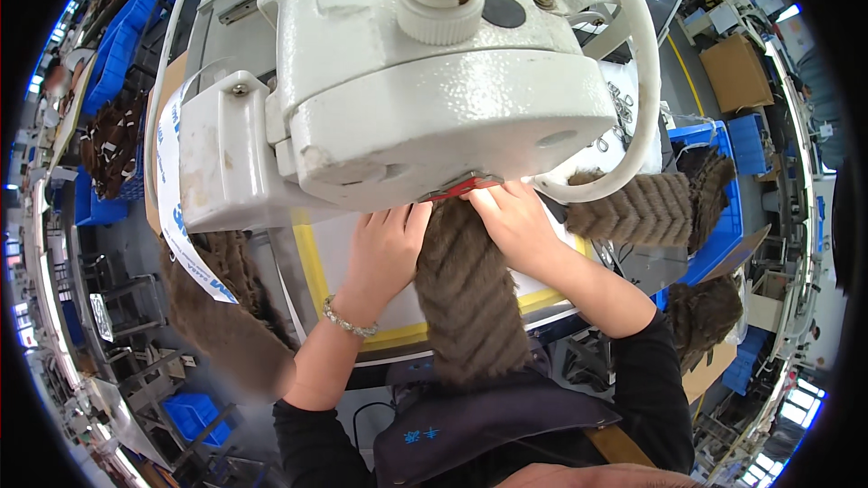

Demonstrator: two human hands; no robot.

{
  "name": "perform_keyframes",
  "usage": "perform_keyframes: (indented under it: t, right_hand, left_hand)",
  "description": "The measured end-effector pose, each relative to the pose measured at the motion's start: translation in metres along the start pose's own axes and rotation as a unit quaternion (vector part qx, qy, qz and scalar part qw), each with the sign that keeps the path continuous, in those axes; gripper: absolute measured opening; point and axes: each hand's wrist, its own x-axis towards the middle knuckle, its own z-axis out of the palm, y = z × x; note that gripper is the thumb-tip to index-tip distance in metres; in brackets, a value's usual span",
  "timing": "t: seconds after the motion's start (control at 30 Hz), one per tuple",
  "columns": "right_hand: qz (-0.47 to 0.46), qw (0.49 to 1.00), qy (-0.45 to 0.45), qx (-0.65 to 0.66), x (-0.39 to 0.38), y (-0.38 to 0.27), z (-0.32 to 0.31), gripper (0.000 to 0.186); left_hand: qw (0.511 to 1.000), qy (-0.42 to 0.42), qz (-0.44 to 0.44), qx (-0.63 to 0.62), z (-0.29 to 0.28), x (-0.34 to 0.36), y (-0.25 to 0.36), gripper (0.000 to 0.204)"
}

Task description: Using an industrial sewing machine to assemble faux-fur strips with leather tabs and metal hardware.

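Note:
A long strip of brown fur with a chevron pattern runs from under the head of a white sewing machine toward my body. Its near end hangs over the table's front edge. My left hand is closed at the strip's left edge, close to the machine. On the opposite edge my right hand grips the strip, its thumb side against the fur. The machine head hides the fingertips of both hands and the strip's far end. A red part shows low on the machine, just above the fur.
Another fur strip lies to the right, reaching a blue bin with more fur. Brown fur hangs at the left. A white cable loops beside the machine. Yellow tape edges the white work surface.

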Motion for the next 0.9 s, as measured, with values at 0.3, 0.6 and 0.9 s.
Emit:
perform_keyframes:
  t: [0.3,0.6,0.9]
  right_hand:
    - [-0.011,1.0,0.022,-0.011,-0.002,-0.001,0.003,0.028]
    - [-0.029,0.995,0.045,-0.079,0.0,-0.005,0.008,0.026]
    - [-0.019,0.997,0.035,-0.07,-0.004,-0.006,0.011,0.027]
  left_hand:
    - [0.995,0.001,0.046,0.086,-0.005,0.003,0.001,0.013]
    - [0.997,-0.02,0.035,0.071,-0.003,0.002,0.001,0.017]
    - [0.997,-0.034,0.033,0.067,-0.004,0.002,0.002,0.018]
